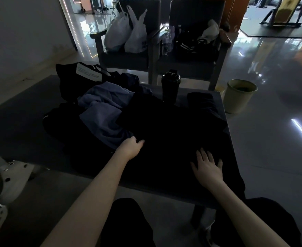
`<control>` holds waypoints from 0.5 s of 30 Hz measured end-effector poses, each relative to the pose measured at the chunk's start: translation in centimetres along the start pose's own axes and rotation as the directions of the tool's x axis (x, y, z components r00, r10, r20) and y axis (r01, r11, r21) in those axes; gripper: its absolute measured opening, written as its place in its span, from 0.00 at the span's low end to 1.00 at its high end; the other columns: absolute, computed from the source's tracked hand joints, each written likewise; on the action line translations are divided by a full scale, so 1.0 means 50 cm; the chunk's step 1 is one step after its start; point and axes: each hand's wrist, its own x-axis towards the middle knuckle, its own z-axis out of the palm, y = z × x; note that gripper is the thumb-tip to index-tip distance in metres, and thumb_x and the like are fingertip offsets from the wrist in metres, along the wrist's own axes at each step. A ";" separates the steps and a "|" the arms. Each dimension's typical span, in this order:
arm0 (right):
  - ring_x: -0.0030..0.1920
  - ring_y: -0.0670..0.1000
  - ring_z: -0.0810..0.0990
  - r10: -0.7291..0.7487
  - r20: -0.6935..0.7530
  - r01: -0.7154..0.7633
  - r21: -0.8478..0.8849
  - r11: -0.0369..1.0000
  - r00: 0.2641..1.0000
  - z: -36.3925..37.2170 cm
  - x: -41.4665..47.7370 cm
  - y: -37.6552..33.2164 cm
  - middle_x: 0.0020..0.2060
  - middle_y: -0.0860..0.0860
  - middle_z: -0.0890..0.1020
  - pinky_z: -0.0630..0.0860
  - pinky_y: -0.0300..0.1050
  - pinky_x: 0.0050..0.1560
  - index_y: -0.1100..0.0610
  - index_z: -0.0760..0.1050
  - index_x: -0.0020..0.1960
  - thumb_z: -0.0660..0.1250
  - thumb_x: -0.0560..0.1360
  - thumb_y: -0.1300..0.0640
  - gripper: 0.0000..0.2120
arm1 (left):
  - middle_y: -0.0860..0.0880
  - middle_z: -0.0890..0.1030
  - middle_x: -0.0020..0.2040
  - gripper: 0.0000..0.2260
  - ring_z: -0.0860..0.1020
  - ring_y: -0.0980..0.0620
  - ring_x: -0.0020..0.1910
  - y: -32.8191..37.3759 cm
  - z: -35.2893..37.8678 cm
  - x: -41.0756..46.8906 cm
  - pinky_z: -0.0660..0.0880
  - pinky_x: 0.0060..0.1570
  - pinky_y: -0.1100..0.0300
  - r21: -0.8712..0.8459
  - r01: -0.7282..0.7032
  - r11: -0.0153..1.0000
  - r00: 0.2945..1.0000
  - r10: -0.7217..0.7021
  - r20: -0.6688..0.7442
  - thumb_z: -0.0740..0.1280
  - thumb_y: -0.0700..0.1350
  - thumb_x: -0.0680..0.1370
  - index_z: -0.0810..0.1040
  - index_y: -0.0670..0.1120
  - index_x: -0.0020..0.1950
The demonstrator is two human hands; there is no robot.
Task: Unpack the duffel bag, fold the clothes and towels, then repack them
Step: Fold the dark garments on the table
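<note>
A large black garment (168,132) lies spread over the right half of the grey table (22,125). My left hand (131,147) grips the garment's left edge, fingers curled into the cloth. My right hand (208,166) lies flat on the garment near the front edge, fingers spread. A crumpled blue-purple garment (104,111) sits left of the black one. Behind it is the black duffel bag (71,77) with a white label. A folded dark piece (202,100) lies at the table's far right corner.
A black shaker bottle (170,85) stands at the table's back edge. Two chairs behind hold white plastic bags (127,32) and dark items (196,41). A pale bin (239,95) stands on the glossy floor at right. A light shoe (13,173) shows at left.
</note>
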 end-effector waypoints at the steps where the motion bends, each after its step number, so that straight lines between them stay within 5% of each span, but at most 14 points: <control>1: 0.77 0.52 0.46 0.001 0.001 -0.001 -0.012 1.000 1.000 -0.003 0.002 -0.003 0.77 0.49 0.49 0.46 0.62 0.72 0.53 0.48 0.77 0.48 0.81 0.43 0.29 | 0.44 0.77 0.58 0.18 0.77 0.45 0.52 -0.006 -0.001 0.005 0.75 0.55 0.50 0.103 -0.032 0.994 0.999 0.033 -0.010 0.62 0.54 0.77 0.73 0.44 0.62; 3: 0.76 0.53 0.49 -0.003 -0.006 0.003 -0.033 0.999 1.000 -0.011 0.003 -0.010 0.77 0.50 0.52 0.47 0.63 0.72 0.54 0.51 0.76 0.51 0.80 0.44 0.28 | 0.44 0.79 0.50 0.12 0.78 0.45 0.46 -0.010 0.002 0.010 0.78 0.49 0.51 0.240 -0.043 0.970 0.999 0.042 0.007 0.65 0.46 0.74 0.75 0.44 0.56; 6: 0.75 0.53 0.54 -0.049 -0.080 0.049 0.005 0.999 0.996 -0.026 0.005 -0.028 0.75 0.52 0.58 0.48 0.62 0.72 0.53 0.55 0.75 0.56 0.79 0.47 0.27 | 0.42 0.81 0.46 0.07 0.80 0.44 0.43 -0.005 0.003 0.003 0.77 0.43 0.54 0.212 -0.053 0.976 0.998 0.046 0.036 0.67 0.41 0.74 0.81 0.40 0.50; 10: 0.76 0.52 0.52 -0.177 -0.052 0.177 0.013 0.984 0.983 -0.017 0.005 -0.053 0.76 0.49 0.55 0.49 0.61 0.73 0.49 0.52 0.76 0.55 0.79 0.47 0.27 | 0.48 0.77 0.34 0.15 0.76 0.48 0.35 -0.004 -0.030 -0.004 0.71 0.36 0.57 0.000 -0.062 0.998 0.996 0.062 -0.070 0.64 0.52 0.79 0.76 0.45 0.37; 15: 0.76 0.51 0.48 -0.154 0.004 0.154 0.040 0.987 0.988 -0.005 0.010 -0.052 0.77 0.48 0.51 0.49 0.61 0.73 0.47 0.53 0.76 0.52 0.81 0.46 0.25 | 0.48 0.73 0.36 0.16 0.72 0.46 0.43 -0.021 -0.108 0.002 0.65 0.43 0.58 -0.288 -0.037 0.957 0.936 -0.068 -0.344 0.57 0.49 0.83 0.72 0.40 0.41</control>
